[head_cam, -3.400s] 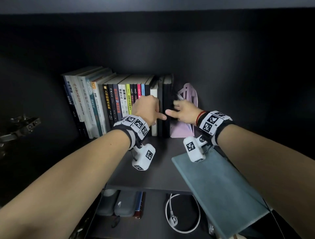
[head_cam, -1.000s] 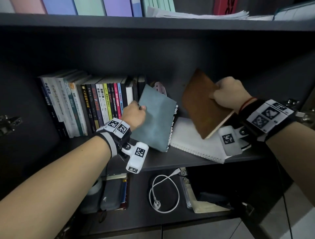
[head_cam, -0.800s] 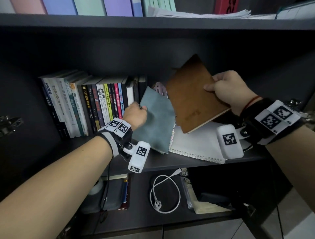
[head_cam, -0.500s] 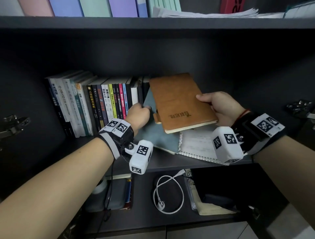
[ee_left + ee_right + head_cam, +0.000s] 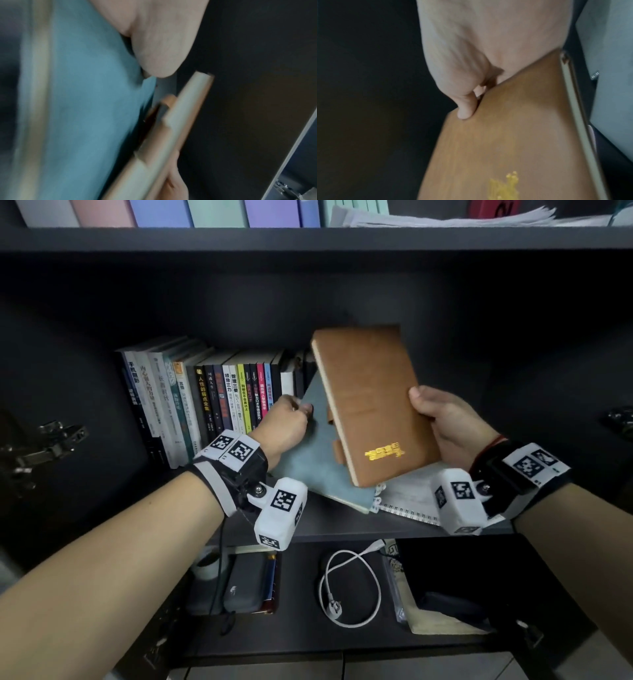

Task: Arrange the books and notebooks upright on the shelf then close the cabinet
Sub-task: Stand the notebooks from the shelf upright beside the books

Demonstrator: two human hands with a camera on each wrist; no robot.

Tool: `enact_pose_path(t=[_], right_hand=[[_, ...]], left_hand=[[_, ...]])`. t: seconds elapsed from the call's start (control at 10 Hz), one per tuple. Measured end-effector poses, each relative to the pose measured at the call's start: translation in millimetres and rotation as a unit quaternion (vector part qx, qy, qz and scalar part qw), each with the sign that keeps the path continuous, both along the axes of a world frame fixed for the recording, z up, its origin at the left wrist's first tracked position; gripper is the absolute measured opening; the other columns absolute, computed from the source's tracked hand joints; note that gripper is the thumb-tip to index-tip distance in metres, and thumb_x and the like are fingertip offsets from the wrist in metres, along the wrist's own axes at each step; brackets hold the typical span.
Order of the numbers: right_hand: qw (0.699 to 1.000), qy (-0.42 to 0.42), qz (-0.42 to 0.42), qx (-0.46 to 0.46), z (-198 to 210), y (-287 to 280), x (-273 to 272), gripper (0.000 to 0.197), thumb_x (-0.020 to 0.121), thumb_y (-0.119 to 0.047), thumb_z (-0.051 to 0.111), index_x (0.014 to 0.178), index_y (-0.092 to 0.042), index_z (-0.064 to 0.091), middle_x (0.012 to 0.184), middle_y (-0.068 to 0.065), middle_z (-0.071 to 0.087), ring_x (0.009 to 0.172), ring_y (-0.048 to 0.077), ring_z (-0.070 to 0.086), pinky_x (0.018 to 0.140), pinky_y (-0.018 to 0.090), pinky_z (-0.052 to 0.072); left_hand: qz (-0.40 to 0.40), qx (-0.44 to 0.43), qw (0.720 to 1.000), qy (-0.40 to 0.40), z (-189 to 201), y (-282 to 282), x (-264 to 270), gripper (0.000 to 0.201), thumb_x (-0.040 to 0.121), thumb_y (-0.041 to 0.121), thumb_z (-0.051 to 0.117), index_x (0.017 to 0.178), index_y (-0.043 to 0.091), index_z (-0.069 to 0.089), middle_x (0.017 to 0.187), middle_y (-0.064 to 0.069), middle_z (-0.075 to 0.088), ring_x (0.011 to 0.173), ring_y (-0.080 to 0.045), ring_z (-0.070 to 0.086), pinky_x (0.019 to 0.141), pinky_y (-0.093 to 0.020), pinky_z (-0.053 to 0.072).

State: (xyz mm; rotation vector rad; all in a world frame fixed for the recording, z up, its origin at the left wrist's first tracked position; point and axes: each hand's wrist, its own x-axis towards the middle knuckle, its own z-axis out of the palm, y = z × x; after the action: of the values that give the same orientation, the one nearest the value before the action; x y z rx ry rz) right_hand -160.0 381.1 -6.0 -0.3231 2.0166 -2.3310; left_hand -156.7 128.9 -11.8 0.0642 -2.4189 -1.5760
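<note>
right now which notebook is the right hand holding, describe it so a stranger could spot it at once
Find the middle shelf of the dark cabinet, where a row of upright books stands at the left. Just right of that row, the right hand holds up the brown notebook. Unlike the grey-blue notebook behind it and the white spiral notebook lying flat below, it carries gold lettering and a small pen loop.

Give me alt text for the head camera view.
Right hand holds a brown notebook tilted above the shelf, while the left hand grips a leaning teal notebook beside upright books. A white spiral notebook lies flat underneath.
</note>
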Motion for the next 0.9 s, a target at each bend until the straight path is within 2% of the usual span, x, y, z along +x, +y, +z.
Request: enact_pose_path(t=[0.1, 0.2, 0.3, 0.4, 0.5, 0.6, 0.7, 0.8, 0.9], right_hand=[[0.997, 0.08, -0.016, -0.014, 12, 12, -7, 0.021, 0.107, -0.024, 0.049, 0.108, -0.016, 0.068, 0.105, 0.002, 0.076, 0.097, 0.015, 0.072, 0.092, 0.035, 0.059], [0.987, 0.14, -0.058, -0.05, 24, 18, -15, 0.013, 0.107, -0.019, 0.048, 0.105, -0.018, 0.061, 0.103, -0.002, 0.075, 0.095, 0.01, 0.071, 0.085, 0.029, 0.058], [0.978, 0.186, -0.051, -0.081, 22, 17, -22, 0.009, 0.106, -0.011, 0.05, 0.112, -0.016, 0.055, 0.111, 0.001, 0.074, 0.107, 0.013, 0.07, 0.095, 0.033, 0.054], [0.974, 0.216, -0.015, -0.064, 14, 10, -20, 0.017, 0.105, -0.004, 0.049, 0.118, -0.015, 0.052, 0.115, 0.003, 0.072, 0.111, 0.013, 0.068, 0.097, 0.032, 0.053], [0.97, 0.241, 0.043, -0.01, 9, 3, -14, 0.026, 0.099, -0.007, 0.059, 0.122, -0.017, 0.053, 0.117, 0.004, 0.071, 0.108, 0.016, 0.069, 0.094, 0.032, 0.057], [0.958, 0.27, 0.073, 0.07, 5, 0, -12, 0.033, 0.094, 0.003, 0.065, 0.118, -0.018, 0.056, 0.113, -0.006, 0.073, 0.107, 0.011, 0.067, 0.095, 0.029, 0.055], [0.937, 0.268, 0.126, 0.188, -4, -10, -8, 0.034, 0.087, 0.009, 0.071, 0.112, -0.009, 0.057, 0.117, -0.001, 0.073, 0.107, 0.007, 0.069, 0.085, 0.018, 0.053], [0.918, 0.283, 0.138, 0.241, -12, -21, -6, 0.048, 0.085, 0.015, 0.07, 0.128, -0.003, 0.058, 0.124, 0.01, 0.068, 0.109, 0.0, 0.066, 0.087, 0.013, 0.05], [0.908, 0.272, 0.169, 0.271, -18, -27, -12, 0.067, 0.082, 0.019, 0.071, 0.139, -0.013, 0.056, 0.129, -0.003, 0.07, 0.116, 0.001, 0.064, 0.098, 0.018, 0.049]], left_hand=[[-0.091, -0.008, 0.996, 0.011, 6, -8, 8, 0.025, 0.106, 0.016, 0.045, 0.129, 0.026, 0.049, 0.104, -0.003, 0.066, 0.087, -0.017, 0.065, 0.065, -0.023, 0.053], [-0.144, -0.051, 0.988, -0.008, 10, -12, 12, 0.027, 0.107, 0.011, 0.043, 0.116, 0.027, 0.063, 0.1, -0.005, 0.066, 0.08, -0.014, 0.058, 0.061, -0.018, 0.047], [-0.162, -0.025, 0.985, -0.047, 14, -9, 18, 0.034, 0.106, 0.008, 0.041, 0.119, 0.033, 0.061, 0.111, -0.014, 0.067, 0.081, -0.02, 0.062, 0.068, -0.029, 0.053], [-0.139, -0.023, 0.989, -0.052, 15, -8, 20, 0.052, 0.102, -0.001, 0.042, 0.144, 0.03, 0.045, 0.127, -0.001, 0.058, 0.081, -0.015, 0.06, 0.066, -0.021, 0.051], [-0.099, -0.005, 0.99, -0.102, 12, -16, 16, 0.038, 0.099, -0.007, 0.045, 0.129, 0.015, 0.055, 0.1, 0.004, 0.057, 0.07, 0.001, 0.055, 0.057, -0.007, 0.039], [-0.083, -0.058, 0.988, -0.117, 12, -28, 16, 0.03, 0.101, -0.003, 0.047, 0.128, -0.002, 0.059, 0.116, -0.011, 0.061, 0.097, -0.015, 0.065, 0.065, -0.005, 0.044], [-0.039, 0.005, 0.994, -0.097, 20, -37, 22, 0.026, 0.105, 0.018, 0.048, 0.129, 0.01, 0.056, 0.114, -0.005, 0.06, 0.107, -0.025, 0.058, 0.079, -0.025, 0.052], [-0.052, 0.138, 0.981, -0.128, 14, -44, 10, 0.024, 0.105, 0.013, 0.048, 0.129, 0.014, 0.052, 0.115, -0.011, 0.062, 0.09, -0.021, 0.064, 0.066, -0.031, 0.061], [-0.043, 0.269, 0.944, -0.185, 14, -45, 11, 0.029, 0.105, 0.006, 0.044, 0.133, 0.003, 0.053, 0.094, -0.014, 0.063, 0.07, -0.023, 0.069, 0.049, -0.028, 0.058]])
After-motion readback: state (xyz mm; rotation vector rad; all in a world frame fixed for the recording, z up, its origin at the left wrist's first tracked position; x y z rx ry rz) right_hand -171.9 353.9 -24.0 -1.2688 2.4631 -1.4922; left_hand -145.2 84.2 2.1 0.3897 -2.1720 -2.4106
